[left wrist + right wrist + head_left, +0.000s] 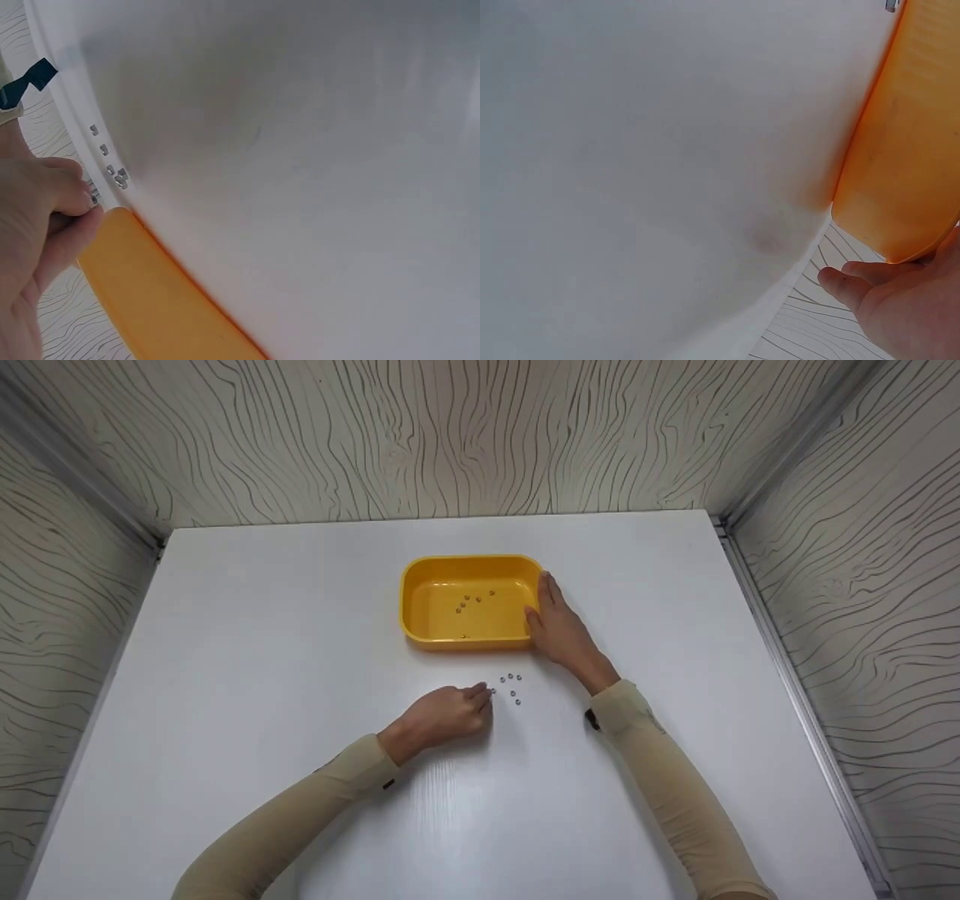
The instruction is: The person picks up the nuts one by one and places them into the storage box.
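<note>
A yellow plastic bin (pixel 416 641) lies on the white table, with several small silvery metal nuts (pixel 478 600) on its floor. My right hand (pixel 564 634) grips the bin's right wall, thumb over the rim and fingers along the outside. In front of the bin, my left hand (pixel 448 714) is low over the tabletop. Thumb and fingertips pinch a small metal nut (pixel 94 199) in the left wrist view. Several more loose nuts (pixel 513 693) lie just right of those fingertips. The right wrist view shows the right fingers (pixel 847 287) against the bin's end (pixel 900 150).
The white tabletop (pixel 262 645) surrounds the bin. Wood-grain patterned panels (pixel 450 442) rise behind it and on both sides. Metal frame rails (pixel 810 712) run along the side edges.
</note>
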Motion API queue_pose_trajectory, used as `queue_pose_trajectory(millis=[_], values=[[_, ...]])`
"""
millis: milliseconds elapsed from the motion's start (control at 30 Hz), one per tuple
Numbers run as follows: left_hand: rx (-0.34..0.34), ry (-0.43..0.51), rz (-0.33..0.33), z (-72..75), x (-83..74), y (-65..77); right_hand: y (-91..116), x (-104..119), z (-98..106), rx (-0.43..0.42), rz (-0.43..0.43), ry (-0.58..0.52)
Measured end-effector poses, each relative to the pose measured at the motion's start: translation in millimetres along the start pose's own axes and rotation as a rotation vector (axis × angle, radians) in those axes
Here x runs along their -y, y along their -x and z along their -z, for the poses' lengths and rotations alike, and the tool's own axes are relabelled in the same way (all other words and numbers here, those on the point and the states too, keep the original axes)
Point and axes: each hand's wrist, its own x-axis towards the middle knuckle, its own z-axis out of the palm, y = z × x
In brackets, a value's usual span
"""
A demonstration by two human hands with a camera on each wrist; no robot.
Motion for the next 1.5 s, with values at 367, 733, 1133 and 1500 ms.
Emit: queue_pose_trajectory(millis=[367, 733, 1133, 1500], values=[[-0.054, -0.043, 0.029, 8.0, 13.2, 1.3, -1, 1, 1, 0.003, -0.006, 0.007], [-0.117, 0.069, 0.126, 12.2, 29.7, -0.6, 0, 0, 0, 0.016, -0.023, 0.007], [-0.248, 0.477, 0.332, 11.8, 44.1, -5.3, -2, 0, -1, 0.019, -0.031, 0.002], [-0.292, 0.893, 0.636, 12.9, 55.6, -13.8, -1, -1, -1, 0.016, -0.029, -0.006]])
